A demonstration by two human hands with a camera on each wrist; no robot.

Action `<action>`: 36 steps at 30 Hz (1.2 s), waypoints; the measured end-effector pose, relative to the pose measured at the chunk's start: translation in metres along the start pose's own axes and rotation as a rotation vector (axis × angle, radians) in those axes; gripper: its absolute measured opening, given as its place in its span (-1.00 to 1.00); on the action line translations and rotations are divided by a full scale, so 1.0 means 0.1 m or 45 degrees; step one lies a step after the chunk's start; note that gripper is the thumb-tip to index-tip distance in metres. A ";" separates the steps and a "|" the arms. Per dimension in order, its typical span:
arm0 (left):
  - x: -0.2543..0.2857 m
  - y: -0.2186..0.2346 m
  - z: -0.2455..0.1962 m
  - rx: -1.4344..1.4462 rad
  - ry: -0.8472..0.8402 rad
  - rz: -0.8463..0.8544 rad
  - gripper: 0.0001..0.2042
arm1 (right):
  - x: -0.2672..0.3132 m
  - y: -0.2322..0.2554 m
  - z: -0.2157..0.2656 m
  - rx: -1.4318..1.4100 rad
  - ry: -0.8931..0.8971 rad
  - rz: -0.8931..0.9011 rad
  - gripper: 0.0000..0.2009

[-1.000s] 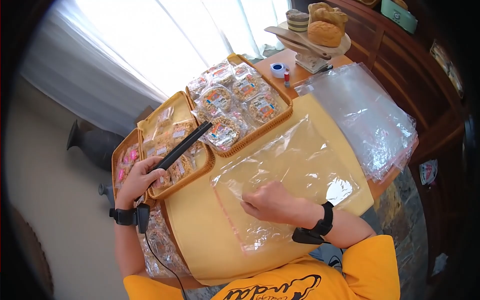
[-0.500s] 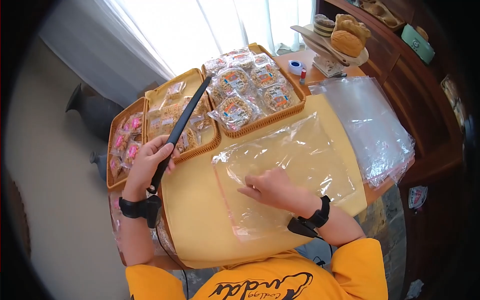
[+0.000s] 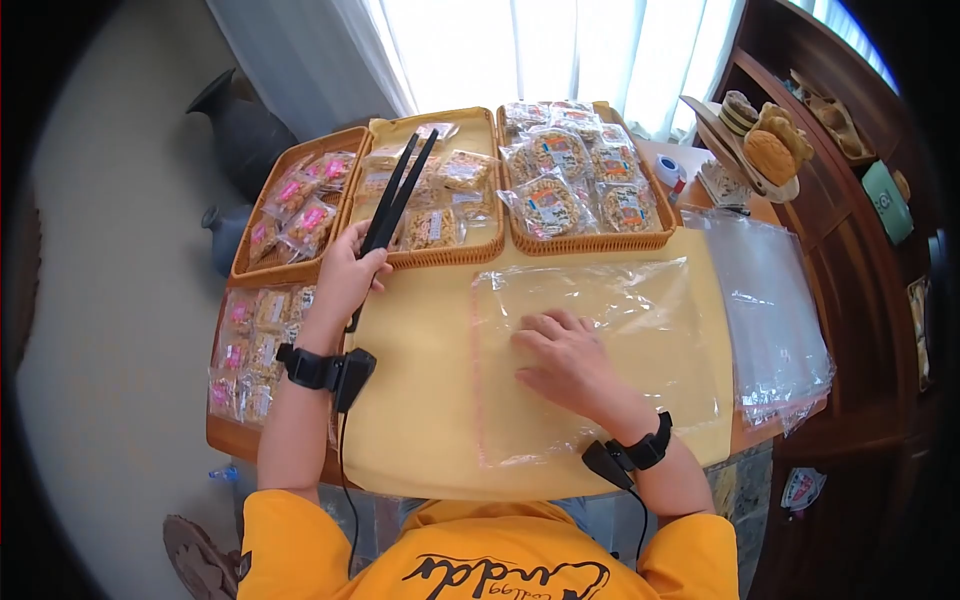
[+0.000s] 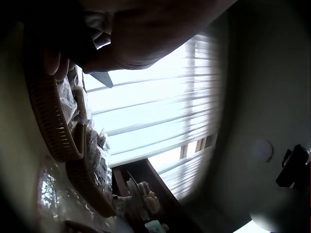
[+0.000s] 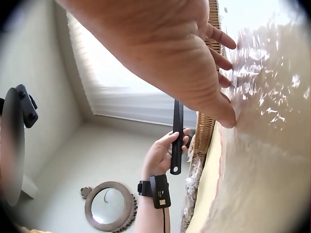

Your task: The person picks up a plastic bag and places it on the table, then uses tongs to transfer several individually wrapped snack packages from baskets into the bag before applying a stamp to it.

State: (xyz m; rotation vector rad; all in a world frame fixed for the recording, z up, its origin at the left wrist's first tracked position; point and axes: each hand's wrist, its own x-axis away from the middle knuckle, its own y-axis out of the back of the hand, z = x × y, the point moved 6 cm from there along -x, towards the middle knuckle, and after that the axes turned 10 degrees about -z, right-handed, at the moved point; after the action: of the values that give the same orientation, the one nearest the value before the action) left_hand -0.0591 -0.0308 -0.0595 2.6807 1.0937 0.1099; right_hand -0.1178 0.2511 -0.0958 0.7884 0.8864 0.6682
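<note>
My left hand grips a pair of black tongs by the handle end, with its two arms slightly apart and pointing over the middle basket. Nothing is between the tips of the tongs. The right wrist view also catches the tongs, upright in the left hand's fingers. My right hand rests palm down on a large clear plastic bag lying flat on the yellow cloth. Its fingertips touch the film, spread and slightly bent, in the right wrist view. The left wrist view is mostly dark around the hand.
Along the back stand three wicker baskets: pink-labelled packets in the left, small packets in the middle, round packaged snacks in the right. More packets lie at left. Stacked clear bags lie at right, near a bread stand.
The head view has swung rightward and levelled. The tongs have turned so both arms show apart. My right hand has gone from curled fingers to spread fingers on the bag.
</note>
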 end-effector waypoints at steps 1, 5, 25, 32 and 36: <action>-0.14 0.09 0.00 -0.222 -0.111 -0.070 -0.54 | 0.01 -0.02 -0.02 0.003 -0.033 0.037 -0.61; -0.50 0.24 -0.10 -0.881 -0.485 -0.400 -0.54 | 0.01 -0.02 -0.02 0.020 -0.004 0.044 -0.61; 1.13 -1.29 0.11 -0.832 -0.916 0.509 -0.31 | 0.26 0.56 -0.02 0.272 -0.110 0.095 -0.32; 1.04 -1.52 0.22 -1.109 -0.965 0.644 0.03 | 1.04 0.69 -0.48 0.622 -0.402 0.152 -0.23; 0.99 -1.49 0.33 -1.188 -0.867 0.673 0.17 | 1.32 0.82 -0.74 0.545 -0.538 0.077 -0.22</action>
State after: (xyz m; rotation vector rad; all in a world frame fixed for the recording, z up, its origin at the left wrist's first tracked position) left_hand -0.0837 0.1343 -0.1312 1.8268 0.0456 -0.1585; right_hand -0.1340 0.4219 -0.1124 1.2897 0.6221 0.3417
